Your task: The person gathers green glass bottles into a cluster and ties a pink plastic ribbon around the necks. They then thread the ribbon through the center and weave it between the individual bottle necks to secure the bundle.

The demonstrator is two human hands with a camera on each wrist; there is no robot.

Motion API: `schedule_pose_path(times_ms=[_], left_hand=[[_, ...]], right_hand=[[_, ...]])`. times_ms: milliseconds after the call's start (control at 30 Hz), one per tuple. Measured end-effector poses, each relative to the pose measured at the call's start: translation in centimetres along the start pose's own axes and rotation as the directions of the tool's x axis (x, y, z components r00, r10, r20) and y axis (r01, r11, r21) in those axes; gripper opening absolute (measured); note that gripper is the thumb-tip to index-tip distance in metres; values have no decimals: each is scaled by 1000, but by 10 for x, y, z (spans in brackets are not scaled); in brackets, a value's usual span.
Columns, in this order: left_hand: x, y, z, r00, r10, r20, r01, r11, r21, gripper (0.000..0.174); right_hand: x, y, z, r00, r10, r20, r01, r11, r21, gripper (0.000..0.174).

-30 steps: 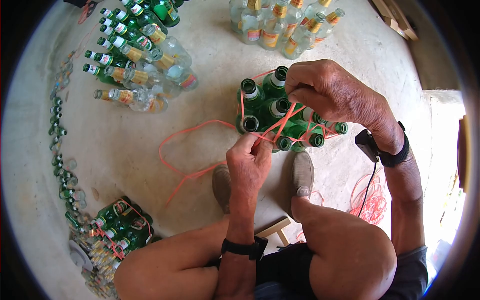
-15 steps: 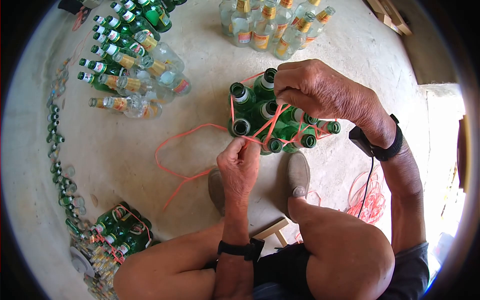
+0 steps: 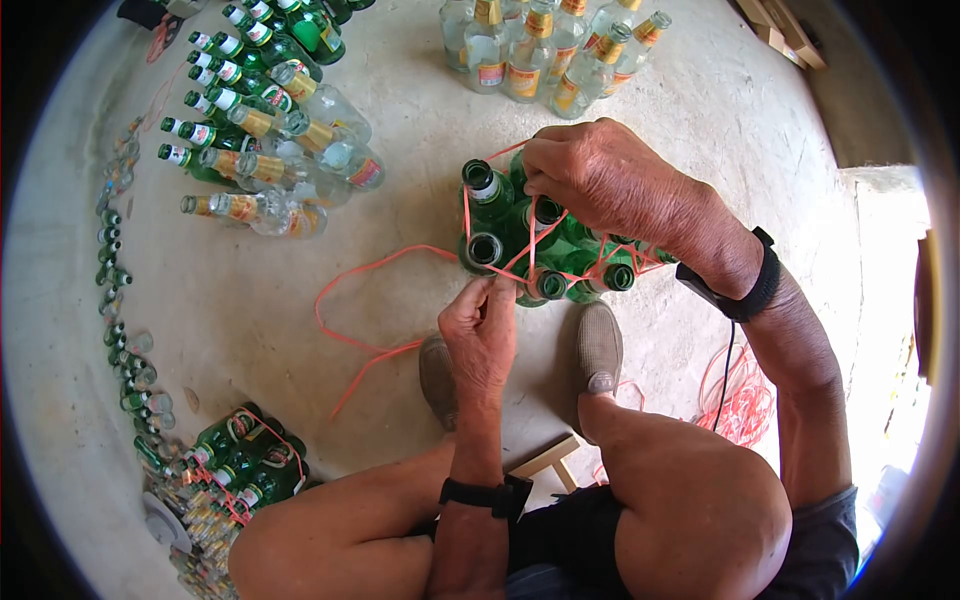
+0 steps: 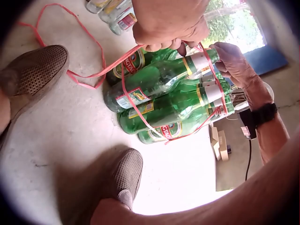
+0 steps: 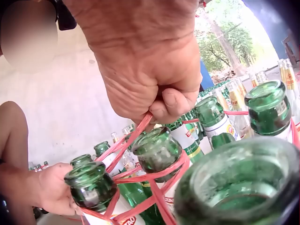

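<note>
A cluster of green beer bottles [image 3: 487, 195] stands upright on the floor, with pink plastic twine [image 4: 133, 105] looped round the bodies and crossing between the necks. My left hand [image 3: 482, 325] pinches the twine at the near left edge of the cluster, just below a bottle mouth. Above the far side, my right hand [image 3: 620, 185] grips a strand pulled taut from the near necks and hides some bottles behind it. In the right wrist view, curled fingers [image 5: 171, 101] hold that strand [image 5: 145, 124] above the necks. A loose twine tail [image 3: 375, 375] trails on the floor to the left.
More green bottles [image 3: 240, 75] and clear bottles [image 3: 340, 105] stand at the far left, with clear ones [image 3: 525, 60] at the back. A tied bundle [image 3: 240, 450] is at the lower left. Tangled twine [image 3: 745, 400] lies right of my shoes [image 3: 600, 345].
My right hand has moved left across the bottle tops, drawing its strand with it, and now covers a far bottle's mouth. My left hand stays at the near left edge.
</note>
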State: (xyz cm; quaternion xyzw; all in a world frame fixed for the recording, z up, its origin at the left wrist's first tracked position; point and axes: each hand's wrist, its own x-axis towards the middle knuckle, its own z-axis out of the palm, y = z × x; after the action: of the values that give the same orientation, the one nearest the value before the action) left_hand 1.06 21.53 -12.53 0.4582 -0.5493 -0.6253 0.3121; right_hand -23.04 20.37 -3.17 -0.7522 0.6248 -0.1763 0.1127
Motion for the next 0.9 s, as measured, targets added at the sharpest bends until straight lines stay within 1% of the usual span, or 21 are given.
schedule_pose_path(times_ms=[33, 100, 133, 233, 300, 367, 400, 467, 533, 600, 667, 733, 833, 900], left_hand=[[0, -3, 1, 1000, 9, -22, -9, 1000, -29, 28], [-5, -5, -4, 994, -103, -43, 96, 986, -135, 32], [-7, -5, -6, 986, -158, -52, 146, 971, -188, 35], [-11, 0, -9, 946, -323, -34, 299, 907, -297, 35], [-15, 1, -8, 923, -385, -15, 360, 877, -318, 35], [-16, -1, -7, 922, -387, -12, 365, 877, -311, 34], [-15, -2, -8, 932, -362, -19, 341, 894, -292, 34], [-16, -4, -9, 937, -348, -24, 329, 905, -270, 35], [-15, 5, -7, 929, -370, -13, 354, 898, -263, 38], [-15, -4, -7, 925, -378, -29, 363, 906, -219, 37], [-17, -12, -6, 929, -368, -40, 351, 911, -216, 37], [-19, -14, -3, 938, -344, -41, 323, 912, -251, 36], [-21, -20, -7, 924, -374, -81, 356, 917, -179, 36], [-25, -12, -8, 895, -435, -99, 406, 886, -224, 34]], right_hand=[[1, -1, -1, 1000, -2, 11, 3, 1000, -21, 18], [2, -4, -5, 999, -8, 33, 10, 998, -62, 16], [4, -4, -5, 999, -1, 51, 4, 999, -51, 15], [7, -2, -2, 995, 36, 92, -36, 999, 3, 11], [6, -2, 0, 991, 80, 109, -87, 995, 54, 13], [3, -2, 2, 995, 55, 82, -60, 997, 55, 12], [1, -2, 3, 997, 42, 68, -45, 997, 58, 11], [-1, -1, 1, 995, 59, 85, -66, 995, 80, 9], [-6, 0, 1, 994, 66, 91, -74, 994, 83, 7], [-10, 0, 1, 996, 52, 78, -57, 996, 63, 5], [-10, -1, 3, 997, 51, 55, -54, 997, 62, 2], [-14, 0, 6, 997, 62, 50, -66, 996, 67, 2], [-21, 1, 12, 996, 70, 49, -73, 995, 65, 4], [-24, 0, 15, 998, 53, 14, -54, 998, 43, 6]])
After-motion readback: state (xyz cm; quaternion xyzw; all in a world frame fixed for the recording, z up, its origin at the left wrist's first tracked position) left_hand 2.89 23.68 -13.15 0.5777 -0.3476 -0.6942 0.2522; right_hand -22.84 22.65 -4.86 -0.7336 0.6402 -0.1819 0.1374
